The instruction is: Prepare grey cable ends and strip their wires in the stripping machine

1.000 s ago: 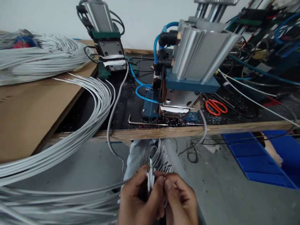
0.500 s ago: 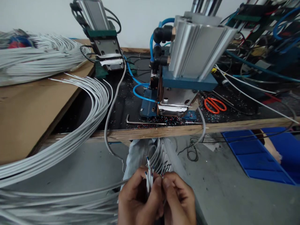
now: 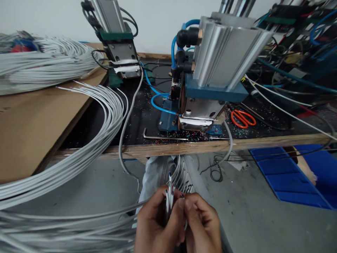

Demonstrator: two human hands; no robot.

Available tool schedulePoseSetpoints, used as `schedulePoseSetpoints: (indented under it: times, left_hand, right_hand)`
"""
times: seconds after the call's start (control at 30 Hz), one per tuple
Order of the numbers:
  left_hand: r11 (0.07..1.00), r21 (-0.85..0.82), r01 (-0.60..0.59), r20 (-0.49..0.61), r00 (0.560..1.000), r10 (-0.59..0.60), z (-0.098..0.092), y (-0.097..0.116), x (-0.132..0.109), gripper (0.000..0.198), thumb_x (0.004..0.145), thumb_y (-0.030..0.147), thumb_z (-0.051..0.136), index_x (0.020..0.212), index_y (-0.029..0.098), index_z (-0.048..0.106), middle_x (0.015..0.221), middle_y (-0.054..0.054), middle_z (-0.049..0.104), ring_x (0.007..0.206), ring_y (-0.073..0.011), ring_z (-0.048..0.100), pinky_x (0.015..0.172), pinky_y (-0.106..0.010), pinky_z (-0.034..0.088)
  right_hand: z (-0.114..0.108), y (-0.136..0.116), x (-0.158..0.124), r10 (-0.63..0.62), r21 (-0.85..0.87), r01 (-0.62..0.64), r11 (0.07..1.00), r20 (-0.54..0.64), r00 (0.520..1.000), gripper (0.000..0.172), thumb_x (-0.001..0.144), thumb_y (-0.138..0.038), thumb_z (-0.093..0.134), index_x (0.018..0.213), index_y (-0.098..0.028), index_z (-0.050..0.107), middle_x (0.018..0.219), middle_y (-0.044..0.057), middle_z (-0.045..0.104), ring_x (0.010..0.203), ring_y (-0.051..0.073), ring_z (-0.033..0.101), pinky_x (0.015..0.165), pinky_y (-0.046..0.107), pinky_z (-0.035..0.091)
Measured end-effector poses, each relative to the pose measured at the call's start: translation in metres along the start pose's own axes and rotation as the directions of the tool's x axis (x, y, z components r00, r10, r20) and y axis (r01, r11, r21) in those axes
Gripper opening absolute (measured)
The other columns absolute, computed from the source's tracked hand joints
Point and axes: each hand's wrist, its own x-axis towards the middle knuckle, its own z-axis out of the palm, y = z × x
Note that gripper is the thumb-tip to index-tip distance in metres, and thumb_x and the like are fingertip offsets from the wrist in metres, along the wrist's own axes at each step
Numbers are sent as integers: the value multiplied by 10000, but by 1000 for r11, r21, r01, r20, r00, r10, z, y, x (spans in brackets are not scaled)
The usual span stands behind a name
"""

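Low in the view, over the person's lap, my left hand [image 3: 160,221] is closed around several white cables [image 3: 170,196] whose tips show dark and coloured wire ends pointing up. My right hand [image 3: 201,221] pinches the end of one cable [image 3: 182,196] beside the left thumb; the fingertips of both hands nearly touch. More white cables [image 3: 179,172] lie across the legs behind the hands. The lower parts of the held cables are hidden by the fingers.
A pneumatic press [image 3: 221,59] stands near the bench edge [image 3: 163,149], a second press [image 3: 119,49] behind left. Orange-handled scissors [image 3: 242,118] and a hex key [image 3: 165,138] lie on the bench. Cable bundles [image 3: 92,140] hang over cardboard [image 3: 23,130]. A blue bin [image 3: 286,179] is at right.
Both hands and the held cable ends have shifted slightly to the right. The bench scene has also shifted slightly right in the view. The grips look the same.
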Motion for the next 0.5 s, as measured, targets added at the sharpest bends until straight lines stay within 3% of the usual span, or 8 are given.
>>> schedulePoseSetpoints:
  times: [0.17,0.27,0.33,0.4,0.47,0.5]
  left_hand:
    - [1000,6,9,22,1000,-9,-3,4,7,215,698,341,803,642,183,669,424,68,506,377,-88,425,406,-181,351]
    - [993,80,-88,14,996,87,-12,7,17,197,670,314,818,594,185,690,511,44,537,476,-99,443,461,-189,372]
    - [981,119,-152,17,988,151,-15,12,23,210,675,334,825,587,194,697,549,30,552,494,-114,454,452,-201,380]
    - [971,108,-213,-29,976,217,-13,21,27,231,687,370,832,608,202,695,540,30,538,480,-130,468,432,-218,391]
    - [958,58,-281,-124,950,286,-6,31,28,241,694,395,837,649,208,692,528,40,509,474,-142,482,426,-228,401]
    - [949,32,-314,-165,935,315,-1,36,28,239,702,401,836,676,210,695,528,43,502,478,-146,490,427,-230,408]
  right_hand:
    - [-8,2,3,-42,-33,45,998,83,996,396,903,-568,713,745,-205,729,468,-47,567,424,73,493,466,196,409]
    - [-15,-3,5,-230,-194,239,951,70,971,232,947,-455,686,936,-247,787,731,20,759,663,153,711,621,239,572]
    - [-18,-10,8,-442,-352,440,826,77,893,153,961,-310,673,1075,-286,773,902,27,791,815,174,755,738,264,623]
    - [-20,-19,14,-618,-471,624,624,192,763,190,942,-223,671,1085,-301,770,912,25,786,840,188,759,758,293,643]
    - [-19,-32,23,-696,-524,733,433,323,642,173,906,-239,707,1053,-294,779,890,33,785,845,217,759,737,328,655]
    - [-17,-38,29,-709,-543,756,365,364,604,179,888,-262,727,1056,-290,782,904,41,789,865,232,761,739,345,659]
